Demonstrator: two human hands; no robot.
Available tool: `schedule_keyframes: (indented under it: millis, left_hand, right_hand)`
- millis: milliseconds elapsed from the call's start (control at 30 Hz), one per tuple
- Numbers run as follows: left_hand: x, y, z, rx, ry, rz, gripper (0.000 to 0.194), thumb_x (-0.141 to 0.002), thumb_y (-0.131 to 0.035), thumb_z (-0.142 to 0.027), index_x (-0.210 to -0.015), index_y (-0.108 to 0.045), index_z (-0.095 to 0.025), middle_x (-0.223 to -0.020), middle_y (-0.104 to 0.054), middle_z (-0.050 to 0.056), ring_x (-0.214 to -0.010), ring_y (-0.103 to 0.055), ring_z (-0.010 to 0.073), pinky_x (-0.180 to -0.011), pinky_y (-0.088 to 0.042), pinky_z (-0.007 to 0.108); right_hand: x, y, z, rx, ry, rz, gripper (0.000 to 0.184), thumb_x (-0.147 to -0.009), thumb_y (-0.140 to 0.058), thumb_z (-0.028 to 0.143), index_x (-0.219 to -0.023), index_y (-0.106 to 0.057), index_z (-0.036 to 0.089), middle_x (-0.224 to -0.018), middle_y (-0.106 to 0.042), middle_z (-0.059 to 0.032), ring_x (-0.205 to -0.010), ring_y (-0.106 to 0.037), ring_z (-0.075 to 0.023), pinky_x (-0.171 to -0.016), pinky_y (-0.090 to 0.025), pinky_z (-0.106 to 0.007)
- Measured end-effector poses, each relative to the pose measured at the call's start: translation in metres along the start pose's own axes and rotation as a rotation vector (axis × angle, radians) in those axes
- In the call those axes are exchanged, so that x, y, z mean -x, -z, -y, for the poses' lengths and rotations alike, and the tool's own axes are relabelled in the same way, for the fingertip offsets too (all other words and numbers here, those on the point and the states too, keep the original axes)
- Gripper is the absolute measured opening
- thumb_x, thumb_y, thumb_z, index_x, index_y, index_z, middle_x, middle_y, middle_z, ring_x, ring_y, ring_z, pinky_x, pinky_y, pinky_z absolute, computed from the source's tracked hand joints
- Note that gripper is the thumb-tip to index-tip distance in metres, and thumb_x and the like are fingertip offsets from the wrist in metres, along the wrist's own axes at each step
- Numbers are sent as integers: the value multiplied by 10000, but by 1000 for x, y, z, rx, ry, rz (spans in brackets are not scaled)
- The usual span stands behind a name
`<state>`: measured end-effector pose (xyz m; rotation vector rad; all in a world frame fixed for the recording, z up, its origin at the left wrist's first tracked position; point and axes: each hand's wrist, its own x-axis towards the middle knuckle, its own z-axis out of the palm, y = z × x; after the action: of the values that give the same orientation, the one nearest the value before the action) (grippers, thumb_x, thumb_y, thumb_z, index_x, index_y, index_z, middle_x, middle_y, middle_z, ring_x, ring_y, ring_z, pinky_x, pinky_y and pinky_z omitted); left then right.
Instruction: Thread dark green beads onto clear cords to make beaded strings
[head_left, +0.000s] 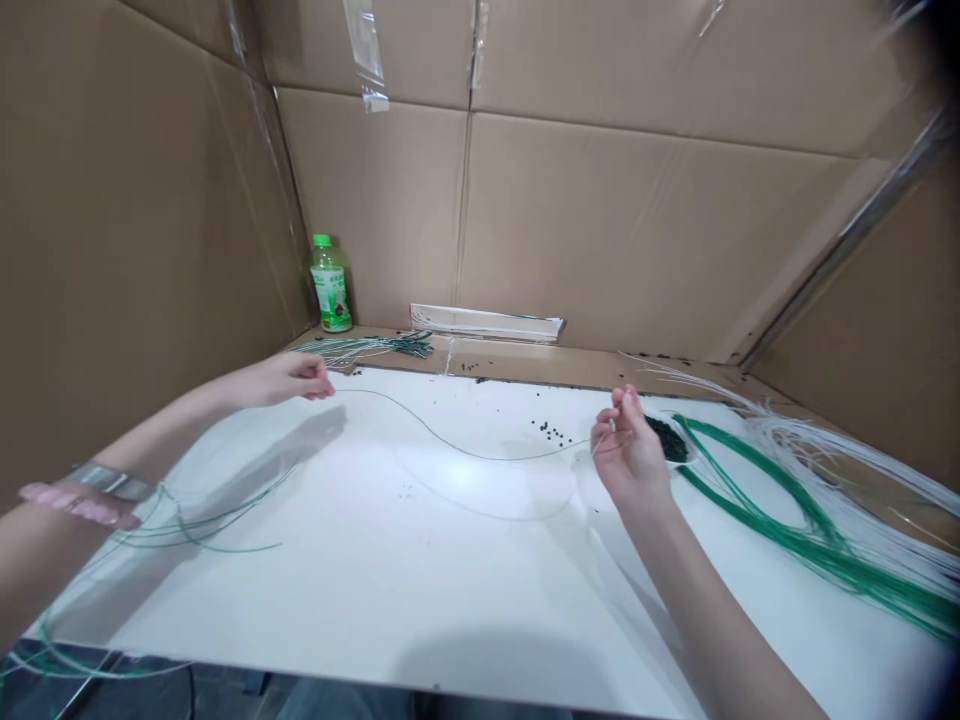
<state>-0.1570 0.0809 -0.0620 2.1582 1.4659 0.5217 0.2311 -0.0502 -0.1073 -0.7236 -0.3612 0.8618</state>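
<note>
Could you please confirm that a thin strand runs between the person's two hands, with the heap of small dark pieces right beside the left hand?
Not quite: the heap of small dark pieces is right beside the right hand, not the left hand, as the head view shows. The thin strand does run between the two hands.

place: likely a small workshop booth | taped cardboard walls (600,220) | white worktop (315,595) | green strands (840,565) | small black pieces (666,440)

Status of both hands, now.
Left hand: closed, pinching a thin strand.
Right hand: closed, holding the same strand, which sags between the two.
</note>
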Motion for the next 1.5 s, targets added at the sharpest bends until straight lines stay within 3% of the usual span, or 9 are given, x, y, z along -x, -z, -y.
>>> schedule_keyframes:
  millis: [100,233,367,467,600,833,1067,1300,1500]
  left_hand:
    - [7,-38,-35,309,-108,225,193,-718,-604,-306,-674,-512,-142,-687,-617,-5,-654,-541,102,-599,-407,179]
    - [11,-94,-88,863,-14,409,168,-598,-667,-169,-638,-505,-143,-612,-596,-4,-555,-480,74,-566,-368,192]
    - [7,-136,-132,995,-39,533,147,-587,-631,-180,-705,-565,-121,-632,-576,13,-568,-476,73,-561,-355,194]
    - [1,-160,-153,1065,-61,536,115,-617,-520,-214,-679,-547,-121,-523,-397,-51,-455,-294,42,-458,-223,179]
    - [0,-186,-167,1101,-93,371,125,-637,-390,-224,-527,-391,-164,-462,-213,-78,-436,-163,57,-446,-128,201]
    - [23,-192,-179,1114,-207,279,166,-666,-394,-186,-549,-497,-128,-543,-420,-27,-498,-290,64,-486,-217,208]
    - [26,-194,-179,1112,-176,235,223,-767,-583,-340,-824,-584,-125,-589,-422,-49,-500,-296,49,-485,-224,191]
    - [18,-199,-177,1144,-239,279,324,-734,-634,-420,-702,-606,-99,-527,-358,-61,-471,-208,37,-464,-178,202]
    - [14,-195,-170,1064,-265,154,275,-767,-613,-372,-712,-619,-103,-483,-275,-74,-464,-205,46,-463,-158,215]
  right_hand:
    - [13,-7,-10,-33,-101,28,376,-555,-800,195,-880,-618,243,-750,-635,98,-503,-528,0,-433,-442,-88]
    - [27,-11,-18,-87,-210,20,317,-604,-777,172,-881,-639,240,-753,-633,87,-626,-589,-25,-579,-508,-116]
    - [39,-14,-25,-103,-283,51,263,-670,-745,203,-901,-636,266,-760,-618,91,-749,-604,-52,-716,-521,-178]
    - [47,-16,-28,-91,-295,88,266,-694,-737,223,-930,-630,284,-764,-609,90,-786,-591,-61,-766,-509,-212]
    - [55,-18,-30,-113,-307,98,311,-654,-771,231,-929,-637,283,-767,-617,80,-799,-586,-72,-788,-493,-221]
    - [62,-22,-29,-125,-318,66,449,-527,-841,242,-933,-656,284,-746,-635,81,-678,-580,-68,-627,-472,-179]
    - [61,-22,-31,-131,-336,27,428,-550,-833,237,-939,-661,281,-750,-650,77,-683,-597,-63,-682,-481,-183]
    - [60,-21,-31,-33,-310,44,368,-577,-818,293,-915,-673,274,-783,-665,51,-770,-603,-83,-745,-470,-198]
    - [48,-9,-29,367,-40,198,186,-684,-731,359,-802,-696,221,-865,-671,-5,-887,-590,-151,-835,-434,-271]
